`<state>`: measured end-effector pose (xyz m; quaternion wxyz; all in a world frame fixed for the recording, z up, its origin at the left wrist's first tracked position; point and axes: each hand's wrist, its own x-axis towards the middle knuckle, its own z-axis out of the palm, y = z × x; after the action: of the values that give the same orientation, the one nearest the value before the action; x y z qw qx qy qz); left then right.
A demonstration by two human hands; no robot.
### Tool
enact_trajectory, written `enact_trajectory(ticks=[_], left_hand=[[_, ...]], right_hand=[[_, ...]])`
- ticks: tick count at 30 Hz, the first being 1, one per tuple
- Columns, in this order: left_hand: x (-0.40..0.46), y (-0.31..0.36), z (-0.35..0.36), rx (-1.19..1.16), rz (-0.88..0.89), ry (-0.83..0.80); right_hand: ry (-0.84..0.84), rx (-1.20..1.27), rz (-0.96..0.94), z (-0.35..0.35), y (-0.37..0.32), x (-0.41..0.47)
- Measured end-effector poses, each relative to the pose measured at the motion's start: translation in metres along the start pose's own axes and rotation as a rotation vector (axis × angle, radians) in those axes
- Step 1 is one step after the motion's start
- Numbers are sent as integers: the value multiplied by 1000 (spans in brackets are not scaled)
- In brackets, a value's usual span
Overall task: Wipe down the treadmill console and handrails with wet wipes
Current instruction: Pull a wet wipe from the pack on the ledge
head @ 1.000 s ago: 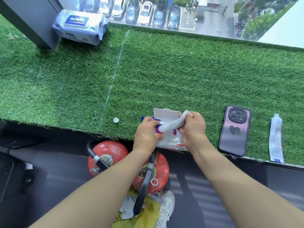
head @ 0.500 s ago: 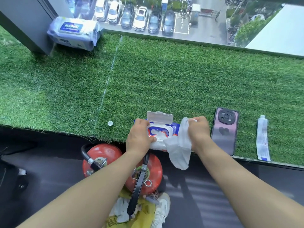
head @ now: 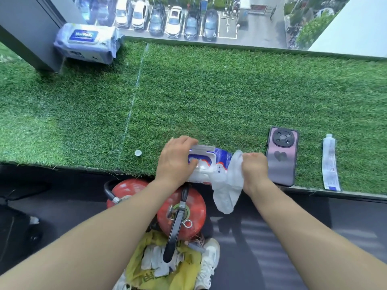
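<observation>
A small blue-and-white wet wipe pack [head: 217, 164] lies at the front edge of the green artificial-grass ledge [head: 209, 101]. My left hand [head: 178, 162] lies over its white flip lid [head: 202, 149], fingers curved over the lid, which is tilted down toward the pack. My right hand [head: 254, 170] grips a white wet wipe [head: 228, 187] that hangs free below the ledge edge. No treadmill is in view.
A larger wipe pack [head: 88, 42] sits at the back left by a grey pillar. A purple phone [head: 281, 158] and a white tube [head: 330, 164] lie to the right. A small white cap [head: 138, 153] lies left. Two red fire extinguishers [head: 182, 212] and a yellow bag [head: 163, 266] stand below.
The wipe has come fully out of the pack and now hangs from my right hand. My left hand has moved up onto the flip lid and tipped it down.
</observation>
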<state>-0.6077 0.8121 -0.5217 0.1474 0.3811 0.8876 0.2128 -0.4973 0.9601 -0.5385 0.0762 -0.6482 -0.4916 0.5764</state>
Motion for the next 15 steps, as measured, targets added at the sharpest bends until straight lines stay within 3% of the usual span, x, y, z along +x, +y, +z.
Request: enact_trajectory(ticks=[2,7,15], left_hand=[[-20,-3,4,30,55,-5],[-48,-3,14,130,16,-282],[-50,7,2,29,-83,-217]], right_hand=[[10,15,-1,2,6,0],[49,31,14,10,19,-6],[23,7,-32,7,18,-28]])
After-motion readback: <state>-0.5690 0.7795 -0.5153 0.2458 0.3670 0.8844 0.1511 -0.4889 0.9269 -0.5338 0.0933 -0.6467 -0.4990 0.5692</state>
